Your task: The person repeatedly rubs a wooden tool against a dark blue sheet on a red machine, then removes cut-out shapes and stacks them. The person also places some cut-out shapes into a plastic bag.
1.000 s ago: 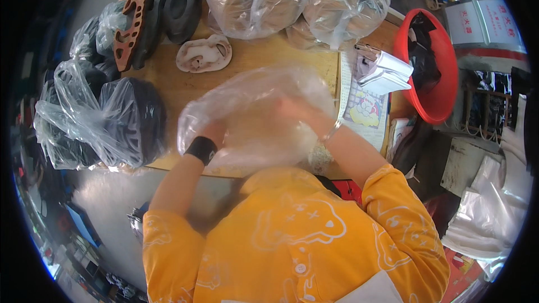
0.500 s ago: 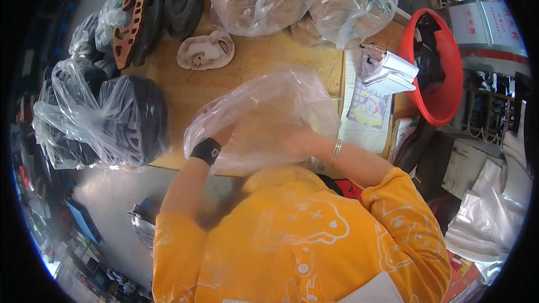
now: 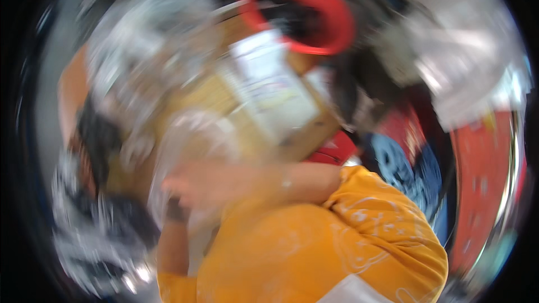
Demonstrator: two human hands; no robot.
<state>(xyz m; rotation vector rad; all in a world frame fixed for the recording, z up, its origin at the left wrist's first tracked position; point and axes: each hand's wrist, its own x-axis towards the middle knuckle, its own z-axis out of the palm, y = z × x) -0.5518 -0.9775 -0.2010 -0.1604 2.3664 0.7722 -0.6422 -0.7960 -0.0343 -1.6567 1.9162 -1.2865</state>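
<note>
A clear plastic bag (image 3: 196, 129) lies at the near part of the wooden table, in front of my body. My right hand (image 3: 196, 185) reaches across to the left, over the bag and against the black wristband (image 3: 178, 210) on my left wrist. Motion smears its fingers, so their grip does not show. My left hand is at the bag, mostly hidden behind the right hand and the film. Whether it holds the film cannot be made out.
Clear bags of brownish pieces (image 3: 163, 50) stand on the table (image 3: 196, 98); bagged dark pieces (image 3: 112, 230) sit at the left. Papers (image 3: 286, 106) lie near a red bin (image 3: 339, 22). White plastic sheeting (image 3: 455, 50), blue cloth (image 3: 393, 160) and a red panel (image 3: 483, 185) are at the right.
The view has swung right and blurred. My right hand has moved left across the bag to my left wrist; before, both hands were apart at or inside the spread bag.
</note>
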